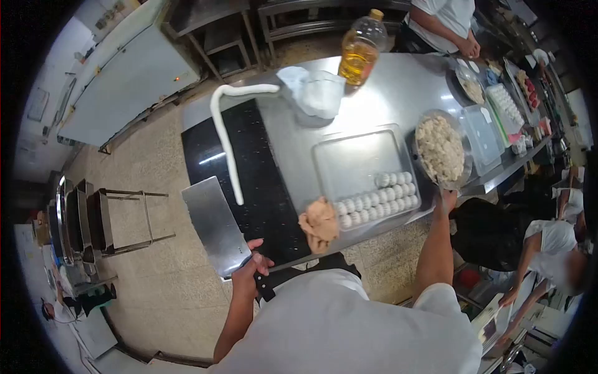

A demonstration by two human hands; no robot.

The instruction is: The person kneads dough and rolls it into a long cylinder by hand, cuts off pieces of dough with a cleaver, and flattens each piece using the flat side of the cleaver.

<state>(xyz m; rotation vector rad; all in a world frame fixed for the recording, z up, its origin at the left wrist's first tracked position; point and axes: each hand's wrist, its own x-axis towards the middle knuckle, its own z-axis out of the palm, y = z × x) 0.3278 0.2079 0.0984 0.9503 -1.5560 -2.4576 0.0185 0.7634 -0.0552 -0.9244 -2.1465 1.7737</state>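
Observation:
My left hand [252, 265] is closed on a cleaver [215, 224], near where the broad blade meets the dark handle. The blade is held up at the left end of the table, beside a black board [261, 181]. A long white dough rope [225, 140] lies bent across the board's far and left part. My right hand [447, 198] is at the near rim of a metal bowl of pale, lumpy filling [440, 148]. Its fingers look closed, but what they grip is unclear. Between my hands, a clear tray [358, 153] holds rows of round white dough pieces [377, 204].
A crumpled tan cloth [319, 224] lies at the board's near right corner. Farther back are a white cloth [314, 92] and an oil bottle [361, 53]. A plastic lid [483, 137] lies right of the bowl. Another person [442, 25] stands across the table; more people are at right.

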